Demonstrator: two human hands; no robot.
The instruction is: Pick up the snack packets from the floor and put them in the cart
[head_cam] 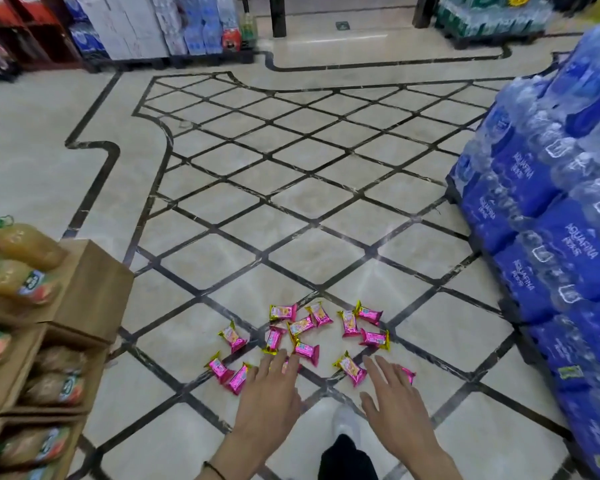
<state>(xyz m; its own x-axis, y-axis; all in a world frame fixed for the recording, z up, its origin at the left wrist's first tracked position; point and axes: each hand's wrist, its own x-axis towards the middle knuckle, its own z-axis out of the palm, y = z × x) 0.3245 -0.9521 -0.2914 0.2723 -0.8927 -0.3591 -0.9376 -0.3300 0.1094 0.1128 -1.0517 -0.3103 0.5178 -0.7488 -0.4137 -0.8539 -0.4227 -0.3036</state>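
Left hand [269, 393] and right hand [394, 398] (both spread, empty) above scattered pink snack packets [303, 336].

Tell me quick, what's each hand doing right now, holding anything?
Left hand: open, fingers spread over the pink snack packets on the floor, holding nothing.
Right hand: open, fingers spread, holding nothing.

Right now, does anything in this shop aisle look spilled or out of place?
Yes. A scatter of pink snack packets lies on the tiled floor, some overlapping, facing every way. Both hands, left and right, reach open toward them; none is lifted yet. The juice boxes and water packs look stacked normally.
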